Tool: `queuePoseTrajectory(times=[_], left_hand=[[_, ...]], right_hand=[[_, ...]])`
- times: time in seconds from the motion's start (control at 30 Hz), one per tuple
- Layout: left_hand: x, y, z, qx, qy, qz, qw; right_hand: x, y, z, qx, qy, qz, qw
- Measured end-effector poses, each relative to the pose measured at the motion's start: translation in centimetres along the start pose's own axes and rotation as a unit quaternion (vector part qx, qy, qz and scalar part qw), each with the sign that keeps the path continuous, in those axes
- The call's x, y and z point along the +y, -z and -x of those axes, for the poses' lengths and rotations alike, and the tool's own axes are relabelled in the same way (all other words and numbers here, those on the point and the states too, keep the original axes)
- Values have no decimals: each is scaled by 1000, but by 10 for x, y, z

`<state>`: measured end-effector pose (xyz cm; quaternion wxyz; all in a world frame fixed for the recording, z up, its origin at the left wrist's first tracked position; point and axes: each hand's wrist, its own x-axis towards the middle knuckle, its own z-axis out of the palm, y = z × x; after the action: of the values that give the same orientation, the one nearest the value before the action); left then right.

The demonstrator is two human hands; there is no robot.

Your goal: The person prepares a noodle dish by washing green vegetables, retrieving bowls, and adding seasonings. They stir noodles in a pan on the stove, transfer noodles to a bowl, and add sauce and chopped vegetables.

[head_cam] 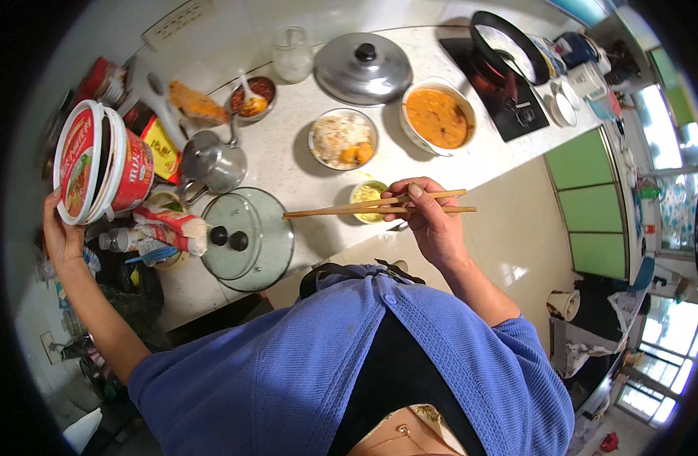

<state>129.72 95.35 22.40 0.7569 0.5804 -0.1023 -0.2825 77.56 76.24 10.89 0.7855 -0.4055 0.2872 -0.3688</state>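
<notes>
My left hand (66,242) reaches out to the far left and grips the lower edge of a red-and-white plastic lid (78,165). The lid stands tilted against a red plastic tub (133,171), with a dark gap between lid and rim. In my right hand (431,222) is a pair of wooden chopsticks (331,212), their tips almost together above the worktop. Behind the chopsticks, partly hidden, sits a small bowl of chopped yellowish food (367,195). A bowl of rice with orange pieces (342,138) stands farther back.
Two glass lids (275,251) overlap near the counter edge. A steel kettle (215,162) stands beside the tub. Farther back are a bowl of chili with a spoon (260,88), a glass jar (292,54), a steel lid (349,71), a bowl of orange stew (439,117) and a wok (540,62).
</notes>
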Motion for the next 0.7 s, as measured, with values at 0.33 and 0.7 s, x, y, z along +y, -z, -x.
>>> queuePoseTrajectory(times=[0.33,0.7], left_hand=[[-125,-237,109,-204,85,-8,975],[-316,-485,271,-409,203,-53,888]], right_hand=[[-67,166,83,137,87,13,987],[-136,288,88,147,99,257,950]])
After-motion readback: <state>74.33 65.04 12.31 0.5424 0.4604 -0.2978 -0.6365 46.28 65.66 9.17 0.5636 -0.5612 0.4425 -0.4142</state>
